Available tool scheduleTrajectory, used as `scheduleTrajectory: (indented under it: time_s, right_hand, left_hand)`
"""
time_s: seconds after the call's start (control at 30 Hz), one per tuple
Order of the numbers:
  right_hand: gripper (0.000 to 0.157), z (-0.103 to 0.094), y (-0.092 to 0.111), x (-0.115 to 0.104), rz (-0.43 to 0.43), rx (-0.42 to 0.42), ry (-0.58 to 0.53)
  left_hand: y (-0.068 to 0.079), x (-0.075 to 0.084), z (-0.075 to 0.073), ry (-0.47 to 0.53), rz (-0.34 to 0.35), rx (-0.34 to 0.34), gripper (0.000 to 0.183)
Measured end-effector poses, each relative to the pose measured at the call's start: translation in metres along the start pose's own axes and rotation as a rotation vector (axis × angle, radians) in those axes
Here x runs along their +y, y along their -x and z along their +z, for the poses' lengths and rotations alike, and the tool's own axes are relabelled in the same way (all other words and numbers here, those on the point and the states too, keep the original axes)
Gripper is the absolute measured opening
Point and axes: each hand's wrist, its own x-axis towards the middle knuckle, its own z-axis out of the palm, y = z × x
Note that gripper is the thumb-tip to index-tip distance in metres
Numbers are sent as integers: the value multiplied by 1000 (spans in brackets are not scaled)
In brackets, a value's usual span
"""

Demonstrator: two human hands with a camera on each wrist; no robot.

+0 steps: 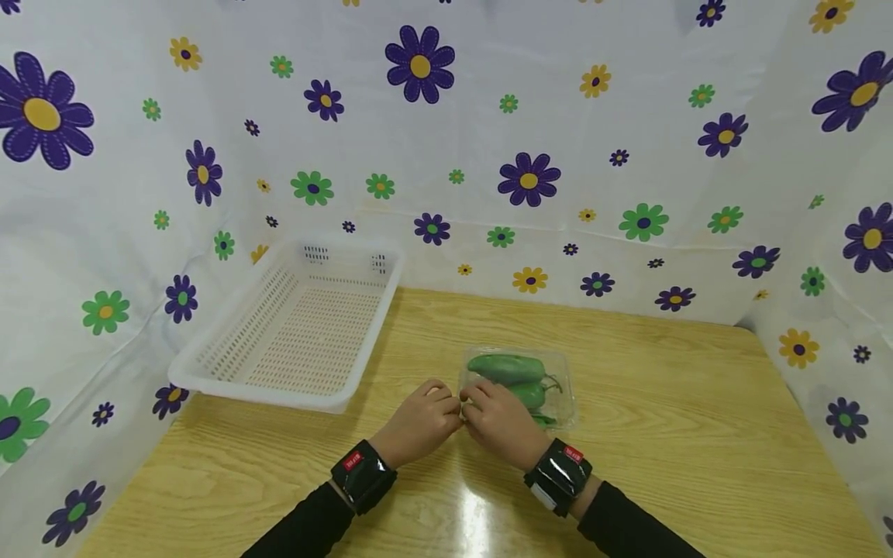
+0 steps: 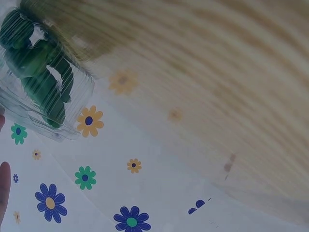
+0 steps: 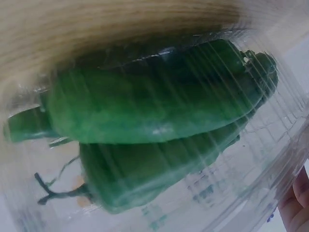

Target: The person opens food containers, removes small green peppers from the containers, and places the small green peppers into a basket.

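A clear plastic box (image 1: 563,391) lies on the table in front of me, with several green vegetables inside. The long, cucumber-like one (image 1: 505,367) is at the back; nearer sits a green pepper (image 1: 533,396) with a thin, forked stem. Ribbed clear plastic covers them in the right wrist view, where the pepper (image 3: 130,179) is below the larger vegetable (image 3: 145,106). At the box's left edge, my left hand (image 1: 418,422) pinches the rim with curled fingers. Right beside it, my right hand (image 1: 505,425) pinches the same edge and partly hides the vegetables. The two hands' fingertips nearly meet.
A white perforated plastic basket (image 1: 349,387) stands at the left of the wooden table (image 1: 670,449). A white, flower-printed sheet (image 1: 474,139) hangs behind the table and along both sides. Each wrist wears a black strap.
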Motion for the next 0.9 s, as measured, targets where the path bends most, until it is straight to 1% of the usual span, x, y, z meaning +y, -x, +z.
scheduleTrajectory:
  time_s: [0.07,0.17,0.3,0.43,0.57,0.77,0.9]
  right_hand:
    - [10,0,-1,-1,7,-6,-1]
    - [8,0,-3,-2,40,-21,-33]
    - [7,-2,-7,-3,67,-41,-50]
    - [9,-1,-9,-2,65,-65,-32]
    - [13,1,-9,-2,51,-77,-20]
    - [14,4,-9,0,34,-37,-64]
    - [13,6,-8,0,37,-40,-80]
  left_hand:
    - [0,0,0,1,-1,5,9]
    - [-1,0,-1,3,-5,7,10]
    - [-3,0,-1,-8,-16,-17,12]
    - [-5,-1,1,-1,-37,-48,11]
    - [-3,-1,2,27,-56,-58,11]
    - [-3,-1,3,39,-64,-46,11]
    - [-3,-1,3,36,-62,-40,11]
